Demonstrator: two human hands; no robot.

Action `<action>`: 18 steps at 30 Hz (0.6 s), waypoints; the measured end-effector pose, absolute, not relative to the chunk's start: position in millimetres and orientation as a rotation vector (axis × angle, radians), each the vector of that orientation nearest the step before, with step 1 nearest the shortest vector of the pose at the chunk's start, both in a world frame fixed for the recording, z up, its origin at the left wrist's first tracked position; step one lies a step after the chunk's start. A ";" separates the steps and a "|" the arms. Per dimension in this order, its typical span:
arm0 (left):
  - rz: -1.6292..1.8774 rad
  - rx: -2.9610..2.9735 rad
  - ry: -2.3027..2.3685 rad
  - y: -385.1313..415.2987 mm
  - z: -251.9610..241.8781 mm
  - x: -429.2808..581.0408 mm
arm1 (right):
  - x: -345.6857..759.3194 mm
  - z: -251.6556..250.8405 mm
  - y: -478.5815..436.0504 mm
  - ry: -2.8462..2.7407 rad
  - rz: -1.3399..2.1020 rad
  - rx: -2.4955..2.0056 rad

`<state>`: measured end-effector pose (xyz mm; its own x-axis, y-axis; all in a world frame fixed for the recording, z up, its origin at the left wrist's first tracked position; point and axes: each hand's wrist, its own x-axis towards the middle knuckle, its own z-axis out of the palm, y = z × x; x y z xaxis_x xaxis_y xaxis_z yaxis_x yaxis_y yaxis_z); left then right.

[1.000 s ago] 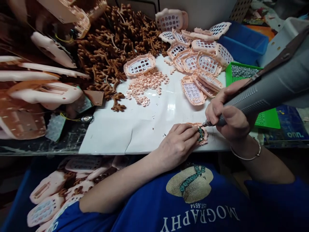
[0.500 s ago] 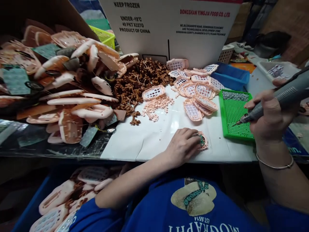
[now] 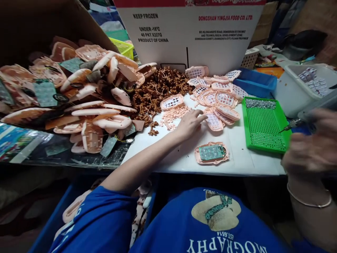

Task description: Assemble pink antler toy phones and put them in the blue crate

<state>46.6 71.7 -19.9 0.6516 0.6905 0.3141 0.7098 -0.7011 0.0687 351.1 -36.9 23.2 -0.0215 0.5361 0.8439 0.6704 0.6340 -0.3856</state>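
left hand (image 3: 191, 123) beside small ring-like pink plastic pieces (image 3: 170, 118), centre, grip unclear, right hand (image 3: 309, 149) clutching long grey screwdriver (image 3: 321, 105), right edge

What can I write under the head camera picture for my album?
Left hand beside small pink parts, right hand holding a grey tool near a green tray.

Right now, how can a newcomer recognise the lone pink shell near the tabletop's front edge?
On the white tabletop, look left of the green tray. Near the front edge, a pink shell lies alone. Unlike the piled shells behind it, it holds a green board.
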 end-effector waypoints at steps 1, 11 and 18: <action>-0.539 -2.818 -1.195 71.7 -22.3 46.1 | 339.4 19.2 -44.6 -1.820 -0.174 -0.960; -0.579 -2.527 -1.679 105.9 4.0 4.2 | 298.6 -20.4 -54.1 -2.213 0.126 -1.018; -0.480 -2.258 -2.001 181.9 16.8 -52.2 | 297.6 -29.5 -59.3 -2.153 0.193 -1.021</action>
<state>-52.2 181.9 16.8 0.0942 0.9529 0.2882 0.9800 -0.1398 0.1419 297.6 -59.3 -29.5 -0.4150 0.7211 0.5548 0.6109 0.6727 -0.4174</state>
